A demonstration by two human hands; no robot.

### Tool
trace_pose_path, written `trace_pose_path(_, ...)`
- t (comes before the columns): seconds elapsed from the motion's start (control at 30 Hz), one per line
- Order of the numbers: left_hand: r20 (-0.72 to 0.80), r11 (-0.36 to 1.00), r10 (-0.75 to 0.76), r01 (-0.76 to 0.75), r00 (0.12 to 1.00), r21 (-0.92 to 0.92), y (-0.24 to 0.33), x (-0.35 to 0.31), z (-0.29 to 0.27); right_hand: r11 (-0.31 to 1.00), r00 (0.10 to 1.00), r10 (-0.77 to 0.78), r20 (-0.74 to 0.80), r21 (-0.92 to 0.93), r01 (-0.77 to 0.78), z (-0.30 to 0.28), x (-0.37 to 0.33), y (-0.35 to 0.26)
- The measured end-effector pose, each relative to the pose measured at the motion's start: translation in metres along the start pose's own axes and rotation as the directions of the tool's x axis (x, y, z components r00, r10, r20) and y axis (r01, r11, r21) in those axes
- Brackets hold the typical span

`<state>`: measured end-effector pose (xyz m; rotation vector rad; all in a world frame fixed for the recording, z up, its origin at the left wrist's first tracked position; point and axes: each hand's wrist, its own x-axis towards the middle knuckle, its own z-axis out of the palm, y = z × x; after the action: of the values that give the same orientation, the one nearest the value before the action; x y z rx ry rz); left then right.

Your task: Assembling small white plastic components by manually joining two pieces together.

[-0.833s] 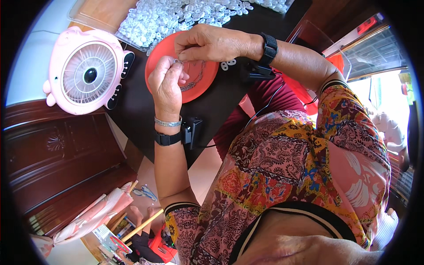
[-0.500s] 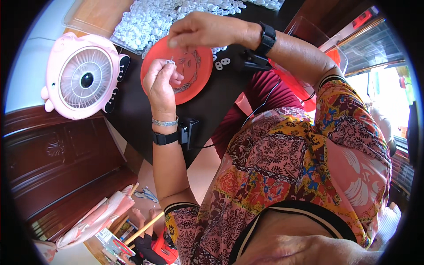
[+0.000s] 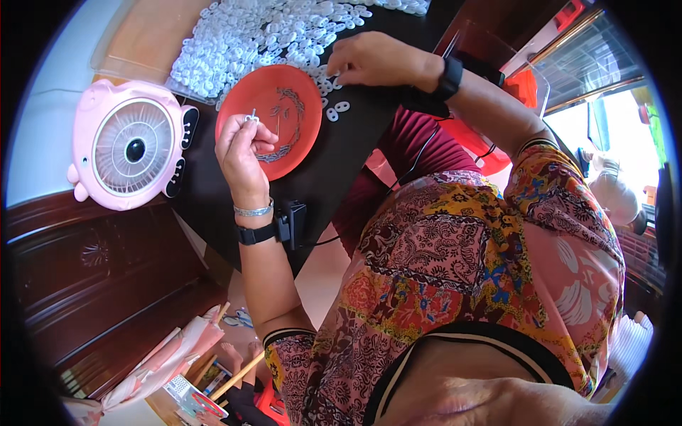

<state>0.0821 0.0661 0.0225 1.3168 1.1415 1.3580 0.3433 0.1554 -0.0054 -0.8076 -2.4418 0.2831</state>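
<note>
My left hand (image 3: 242,157) is closed over the near side of the red plate (image 3: 306,151), pinching a small white plastic piece (image 3: 251,119) with a thin metal pin standing up from it. Small grey metal pieces (image 3: 300,113) lie in a curved line on the plate, with a few more in its middle. To the right of the plate is my right hand (image 3: 380,60), its fingers bent together at the edge of the loose white two-holed pieces (image 3: 241,42). What those fingertips grip, if anything, cannot be made out.
A pink animal-shaped fan (image 3: 133,145) stands left of the plate on the dark table (image 3: 213,213). Two white pieces (image 3: 342,106) lie apart near my right hand. A black device (image 3: 290,224) with a cable is beside my left wrist.
My right hand has moved right, from above the plate to the white pieces beside it. My left hand still holds its piece. The whole view has shifted slightly.
</note>
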Motion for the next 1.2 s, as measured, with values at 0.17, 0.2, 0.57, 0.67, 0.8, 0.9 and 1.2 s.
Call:
trace_pose_path(0.17, -0.007, 0.999, -0.001, 0.001, 1.000, 0.048, 0.008, -0.001, 0.000, 0.988, 0.997, -0.073, -0.004, -0.140, 0.072, 0.010, 0.004, -0.007)
trace_pose_path(0.2, -0.003, 0.998, -0.005, 0.005, 1.000, 0.057, 0.010, -0.002, -0.001, 0.997, 1.000, -0.026, 0.017, -0.072, 0.027, 0.011, 0.006, -0.008)
trace_pose_path(0.57, -0.040, 0.974, -0.120, 0.125, 0.992, 0.189, -0.001, -0.052, -0.001, 0.788, 0.980, 0.164, -0.113, 0.613, -0.061, 0.004, -0.014, -0.024)
trace_pose_path(0.67, -0.119, 0.986, -0.070, 0.086, 0.990, 0.141, 0.002, -0.067, 0.006, 0.536, 0.976, 0.213, -0.032, 0.839, -0.090, 0.012, -0.018, -0.043)
trace_pose_path(0.8, -0.158, 0.976, -0.021, 0.054, 0.987, 0.210, 0.000, -0.082, 0.013, 0.421, 0.978, 0.210, -0.019, 0.904, -0.073, 0.023, -0.029, -0.060)
trace_pose_path(0.9, -0.169, 0.968, 0.002, 0.040, 0.986, 0.247, -0.002, -0.092, 0.014, 0.400, 0.973, 0.217, -0.077, 0.916, -0.017, 0.030, -0.032, -0.071)
trace_pose_path(1.2, -0.108, 0.996, 0.076, -0.070, 0.991, 0.059, 0.006, -0.089, 0.034, 0.549, 0.992, 0.104, -0.073, 0.836, 0.004, 0.034, -0.017, -0.092)
